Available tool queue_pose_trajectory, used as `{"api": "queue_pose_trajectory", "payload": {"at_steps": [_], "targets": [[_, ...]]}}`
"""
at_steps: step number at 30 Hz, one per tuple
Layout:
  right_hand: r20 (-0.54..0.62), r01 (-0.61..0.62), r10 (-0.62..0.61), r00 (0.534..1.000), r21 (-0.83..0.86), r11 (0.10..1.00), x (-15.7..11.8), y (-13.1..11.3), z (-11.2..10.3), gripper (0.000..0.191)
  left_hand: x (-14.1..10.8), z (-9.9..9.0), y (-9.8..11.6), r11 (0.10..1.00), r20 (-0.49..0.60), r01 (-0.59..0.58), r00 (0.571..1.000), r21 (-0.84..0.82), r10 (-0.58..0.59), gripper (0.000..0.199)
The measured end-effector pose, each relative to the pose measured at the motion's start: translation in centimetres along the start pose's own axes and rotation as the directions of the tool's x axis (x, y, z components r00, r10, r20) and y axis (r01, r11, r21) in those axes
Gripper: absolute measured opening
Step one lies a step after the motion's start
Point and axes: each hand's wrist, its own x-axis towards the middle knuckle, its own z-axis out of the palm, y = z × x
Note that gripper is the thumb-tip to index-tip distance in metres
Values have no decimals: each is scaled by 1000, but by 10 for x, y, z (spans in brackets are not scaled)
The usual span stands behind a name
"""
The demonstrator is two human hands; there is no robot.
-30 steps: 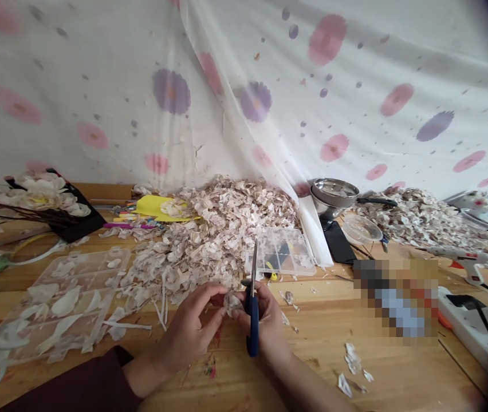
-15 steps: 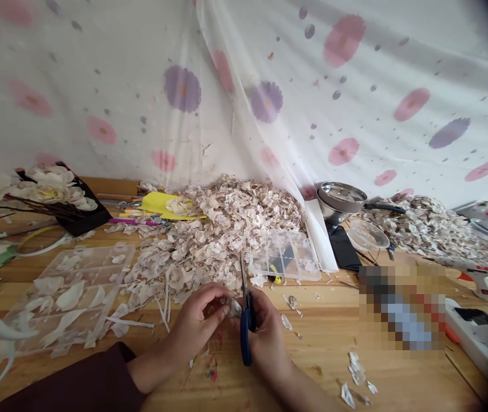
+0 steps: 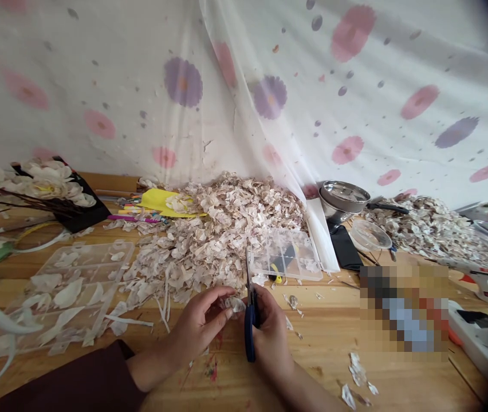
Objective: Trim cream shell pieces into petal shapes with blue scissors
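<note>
Between the thumb and fingers of my left hand [image 3: 201, 320] is a pale, thin dried petal [image 3: 234, 303], partly covered by the fingers. My right hand [image 3: 272, 332] is closed around the dark blue handles of a pair of scissors [image 3: 250, 329]. Its blades point away from me and stand just right of the petal; whether they touch it I cannot tell. Just beyond both hands spreads a large heap of similar dried petals [image 3: 227, 229].
A clear compartment box [image 3: 287, 260] lies behind my right hand, and another box [image 3: 115, 286] with petals is at left. Further right are a steel pan [image 3: 345, 197], a glue gun [image 3: 478, 277] and a white power strip [image 3: 476, 337]. Loose scraps [image 3: 357, 369] lie front right.
The petal shows more fully between my left fingers and the scissors. My right hand and the scissors have shifted slightly right. The whole view has moved a little.
</note>
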Motion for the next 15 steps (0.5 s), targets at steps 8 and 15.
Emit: {"api": "queue_pose_trajectory", "payload": {"at_steps": [8, 15], "targets": [[30, -59, 55, 998, 134, 989, -1, 1, 2, 38, -4, 2, -5, 989, 10, -145, 989, 29, 145, 35], [21, -94, 92, 996, 197, 976, 2, 0, 2, 35, -5, 0, 11, 961, 50, -254, 967, 107, 250, 35]]}}
